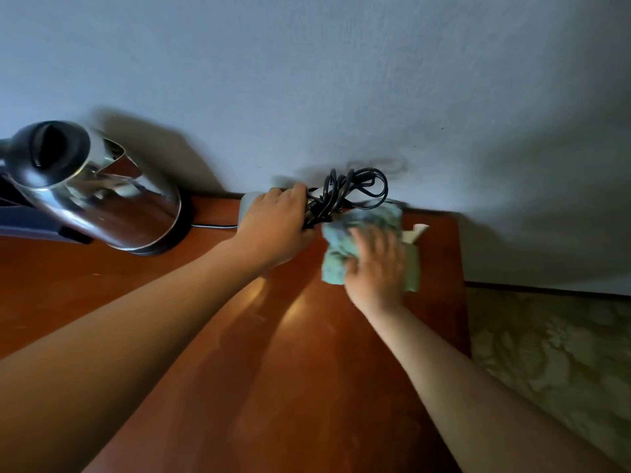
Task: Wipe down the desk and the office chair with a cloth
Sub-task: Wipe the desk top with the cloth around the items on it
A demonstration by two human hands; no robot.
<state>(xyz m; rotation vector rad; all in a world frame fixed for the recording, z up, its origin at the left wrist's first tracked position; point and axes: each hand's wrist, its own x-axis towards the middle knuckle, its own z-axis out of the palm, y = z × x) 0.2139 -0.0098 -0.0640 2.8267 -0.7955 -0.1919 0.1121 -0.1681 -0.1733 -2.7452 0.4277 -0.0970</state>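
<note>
Head camera looks down over my two bare arms onto the reddish wooden desk [205, 353], which runs up to a pale wall [341, 80]. Far left stands a shiny steel kettle [99, 189] on its dark base, its handle cut off by the frame edge; a thin cord [213, 226] leads from the base toward my left hand. Next comes my left hand [273, 227], fingers curled round a bundle of black cable [341, 192] and what looks like a grey block [247, 203] behind it, holding them near the wall at the back of the desk; I cannot tell whether they are lifted clear or only tipped aside. Just to the right, my right hand [375, 264] lies spread on the blue-green cloth [341, 240], fingers fairly straight and pressing it flat on the desk near the back right corner. I judge the cloth soft, light and limp, likely to bunch rather than slide evenly, so a broad palm on its middle suits it better than a pinch at one edge. The cable is springy and could snag the cloth. A small pale thing [415, 232] peeks out beyond the cloth, too hidden to name. Rightmost, past the desk edge, is patterned greenish carpet [546, 353]. No chair is in view, and my right hand is blurred.
</note>
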